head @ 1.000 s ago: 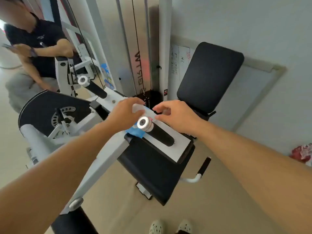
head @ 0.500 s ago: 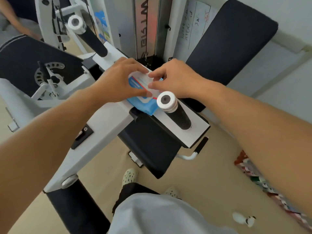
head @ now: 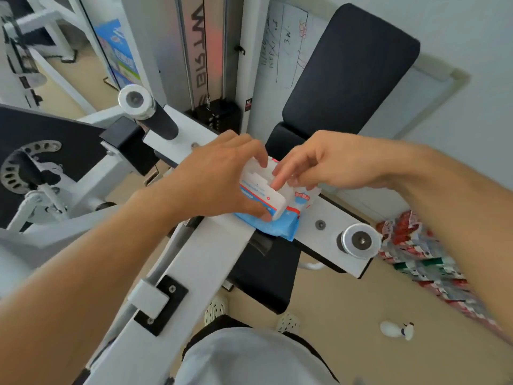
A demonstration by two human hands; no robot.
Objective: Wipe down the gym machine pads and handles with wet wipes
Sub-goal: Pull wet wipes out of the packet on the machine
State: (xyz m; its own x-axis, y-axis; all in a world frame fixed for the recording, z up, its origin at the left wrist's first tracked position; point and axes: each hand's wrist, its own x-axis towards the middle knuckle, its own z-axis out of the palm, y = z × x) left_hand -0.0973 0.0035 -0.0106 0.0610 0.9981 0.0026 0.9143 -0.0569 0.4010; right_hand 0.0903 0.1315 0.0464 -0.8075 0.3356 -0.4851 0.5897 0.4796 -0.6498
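A blue pack of wet wipes (head: 280, 225) lies on the white crossbar (head: 219, 245) of the gym machine. My left hand (head: 219, 179) grips the pack's white flip lid (head: 261, 187), thumb at its near edge and fingers over the far edge. My right hand (head: 330, 165) reaches in from the right, its fingertips pinching at the opening under the lid. A black back pad (head: 349, 68) stands behind the pack and a black seat pad (head: 266, 273) sits below the bar. Black handles with chrome end caps stick out at the left (head: 147, 109) and right (head: 359, 240).
The weight stack tower (head: 205, 51) rises behind the bar, with a whiteboard (head: 286, 40) against the wall. A pile of red and green packets (head: 416, 254) lies on the floor at right, beside a small white bottle (head: 397, 330). My feet stand under the seat.
The view has tilted down and closer. The pack's lid has come up under my left hand, and my right fingers have moved onto the opening.
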